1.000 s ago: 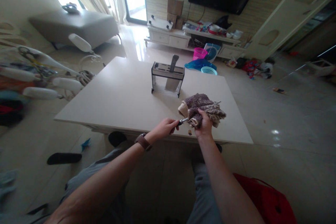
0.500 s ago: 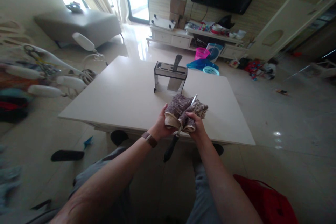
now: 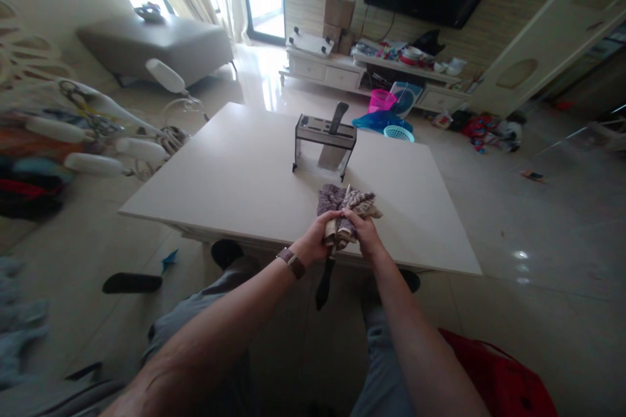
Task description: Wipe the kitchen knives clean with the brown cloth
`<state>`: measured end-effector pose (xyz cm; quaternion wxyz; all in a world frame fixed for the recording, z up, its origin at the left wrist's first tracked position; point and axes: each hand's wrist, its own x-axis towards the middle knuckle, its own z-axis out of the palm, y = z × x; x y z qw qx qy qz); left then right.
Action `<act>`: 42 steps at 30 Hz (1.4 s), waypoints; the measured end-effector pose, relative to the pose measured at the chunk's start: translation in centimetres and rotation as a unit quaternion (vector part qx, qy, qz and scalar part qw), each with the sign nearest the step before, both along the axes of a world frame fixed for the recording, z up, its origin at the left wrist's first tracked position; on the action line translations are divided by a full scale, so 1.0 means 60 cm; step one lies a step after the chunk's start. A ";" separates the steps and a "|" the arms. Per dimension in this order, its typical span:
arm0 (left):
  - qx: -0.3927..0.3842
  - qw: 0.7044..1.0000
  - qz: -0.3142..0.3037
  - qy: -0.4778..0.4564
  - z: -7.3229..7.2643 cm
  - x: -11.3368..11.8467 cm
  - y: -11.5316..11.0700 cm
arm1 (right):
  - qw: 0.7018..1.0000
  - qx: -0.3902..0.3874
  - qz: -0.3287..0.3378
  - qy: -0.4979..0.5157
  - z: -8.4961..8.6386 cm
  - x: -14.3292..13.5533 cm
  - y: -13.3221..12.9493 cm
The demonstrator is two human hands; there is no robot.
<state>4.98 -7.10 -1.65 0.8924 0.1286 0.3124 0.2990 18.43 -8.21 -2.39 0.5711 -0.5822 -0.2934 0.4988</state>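
Both hands are wrapped round a brown, fluffy cloth (image 3: 362,203) above the front edge of the white table (image 3: 235,176). My left hand (image 3: 317,234), with a brown watch strap at the wrist, grips the cloth's left side. On its right side my right hand (image 3: 364,229) presses with the thumb on top. Folded inside the cloth lies a metal rod, whose black handle (image 3: 325,283) sticks out below, toward me. Only the rod's tip shows at the far side. Beyond the hands stands a knife block (image 3: 325,133) with one large knife (image 3: 337,118) in it.
A white floor lamp (image 3: 110,104) with several elongated shades stands by the table's left edge. A red bag (image 3: 499,371) lies at lower right. Past the table are a pink basket (image 3: 381,100) and a light blue basket (image 3: 398,133).
My hands have come closer together and the cloth is folded tighter round the rod, covering more of its far end. The view has shifted slightly, moving the scene rightward.
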 end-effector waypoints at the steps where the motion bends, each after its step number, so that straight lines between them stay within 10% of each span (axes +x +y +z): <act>1: -0.016 1.000 0.018 0.003 0.003 -0.002 0.004 | 1.000 -0.019 0.008 0.017 0.003 -0.003 -0.004; 9: 0.021 0.966 0.253 0.037 0.035 -0.044 0.067 | 0.954 -0.086 0.285 0.030 0.009 -0.069 -0.071; 20: 0.097 0.970 0.188 0.117 0.041 -0.059 0.075 | 0.978 0.040 0.077 -0.189 -0.008 -0.050 -0.047; 30: 0.177 0.976 0.105 -0.067 0.051 -0.102 0.075 | 0.977 0.061 0.080 -0.186 -0.003 -0.061 -0.049; 42: 0.189 0.968 0.165 0.018 0.021 -0.055 0.064 | 0.942 0.091 0.165 -0.277 0.002 -0.065 -0.055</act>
